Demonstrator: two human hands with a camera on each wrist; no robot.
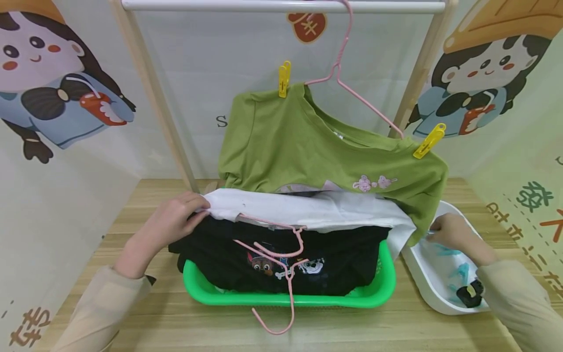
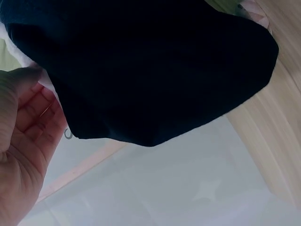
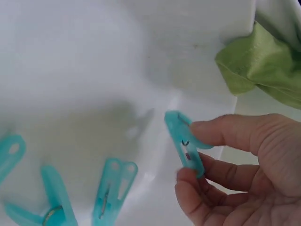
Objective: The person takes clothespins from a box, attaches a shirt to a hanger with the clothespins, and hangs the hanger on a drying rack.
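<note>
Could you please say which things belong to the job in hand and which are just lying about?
Apparently in the job: white garment in the left hand, teal clothespin in the right hand, white tub, pink hangers, green shirt, yellow clips, black shirt, green basket, rail.

Seemingly incidental: dark object in the tub, printed cartoon figures.

I count two hands of mine, left hand and right hand; three pink hangers, one upper centre, two lower centre; two yellow clips, upper centre and right; at least three garments mid-frame; one green basket, lower centre; one white tub, lower right; and, in my right wrist view, four teal clips.
</note>
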